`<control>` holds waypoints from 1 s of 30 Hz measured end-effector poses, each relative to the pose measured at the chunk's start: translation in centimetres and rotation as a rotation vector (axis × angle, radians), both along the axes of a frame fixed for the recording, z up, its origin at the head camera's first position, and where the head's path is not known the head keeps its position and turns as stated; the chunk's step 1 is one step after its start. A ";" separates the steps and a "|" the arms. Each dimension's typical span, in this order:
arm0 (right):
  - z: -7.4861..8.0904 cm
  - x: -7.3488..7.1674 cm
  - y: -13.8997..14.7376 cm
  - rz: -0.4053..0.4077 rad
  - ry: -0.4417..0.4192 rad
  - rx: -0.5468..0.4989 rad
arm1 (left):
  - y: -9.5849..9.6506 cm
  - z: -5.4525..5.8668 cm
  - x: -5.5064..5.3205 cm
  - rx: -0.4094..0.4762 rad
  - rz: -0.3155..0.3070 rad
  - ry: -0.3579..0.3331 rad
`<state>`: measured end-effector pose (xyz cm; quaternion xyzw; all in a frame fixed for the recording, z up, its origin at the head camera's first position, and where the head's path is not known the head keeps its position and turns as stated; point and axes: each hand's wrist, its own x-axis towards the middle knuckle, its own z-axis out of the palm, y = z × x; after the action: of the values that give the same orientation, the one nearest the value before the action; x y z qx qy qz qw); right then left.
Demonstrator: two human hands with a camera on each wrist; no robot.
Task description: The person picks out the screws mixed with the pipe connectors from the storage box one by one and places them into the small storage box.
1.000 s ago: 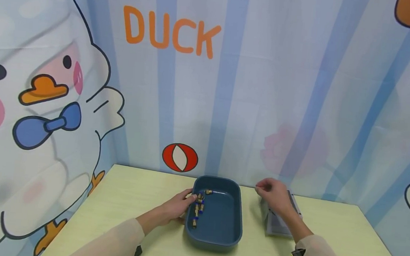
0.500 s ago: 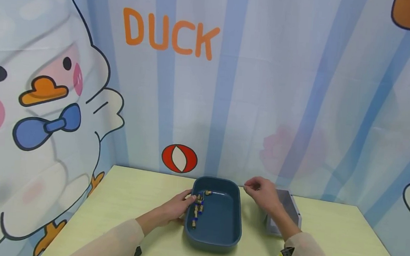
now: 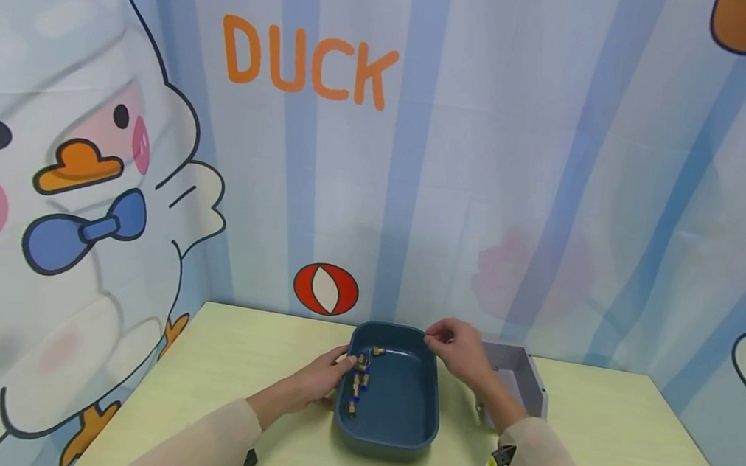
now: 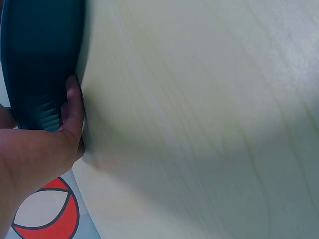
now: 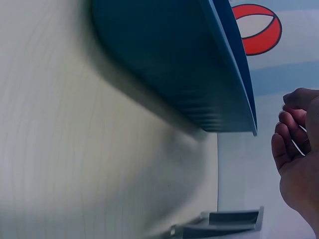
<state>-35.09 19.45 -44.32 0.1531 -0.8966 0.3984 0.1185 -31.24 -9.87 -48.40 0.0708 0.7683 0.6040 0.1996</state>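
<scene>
My left hand [image 3: 320, 376] holds the left side of a dark blue plastic bin [image 3: 398, 431], thumb over the rim. In the left wrist view, its fingers [image 4: 75, 107] lie along the bin's outer wall. Several small brass fittings [image 3: 356, 385] with blue parts lie along the bin's left side, some partly behind the thumb. My right hand [image 3: 462, 352] is above the bin's far right corner, fingers loosely curled. In the right wrist view, that hand [image 5: 299, 134] stands apart from the bin wall, and nothing shows between its fingertips.
A grey open box [image 3: 535, 391] stands right of the blue bin, partly behind my right forearm. Both rest on a pale yellow table [image 3: 236, 350]. A printed curtain [image 3: 459, 159] rises directly behind the table.
My right hand has moved left from over the grey box to the blue bin's far right corner, uncovering more of the box. My left hand has stayed on the bin.
</scene>
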 end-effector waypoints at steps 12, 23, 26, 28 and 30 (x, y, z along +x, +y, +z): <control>-0.5 -0.2 -1.8 -0.017 -0.024 0.008 | 0.1 -0.1 -0.2 -0.003 0.003 -0.010; -0.8 0.0 -3.1 0.027 -0.049 -0.050 | 0.0 0.3 0.1 0.013 -0.005 0.000; -0.8 0.0 -3.4 0.032 -0.058 -0.058 | -0.1 0.2 0.1 0.011 -0.009 0.004; -0.8 0.0 -3.6 0.033 -0.058 -0.065 | 0.0 0.1 0.0 0.006 -0.011 0.008; -0.9 0.0 -3.8 0.031 -0.056 -0.069 | 0.0 0.1 0.0 0.003 -0.010 0.007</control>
<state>-35.06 15.63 -45.21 0.1517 -0.8827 0.4350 0.0926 -31.20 -9.86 -48.30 0.0769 0.7677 0.6040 0.1996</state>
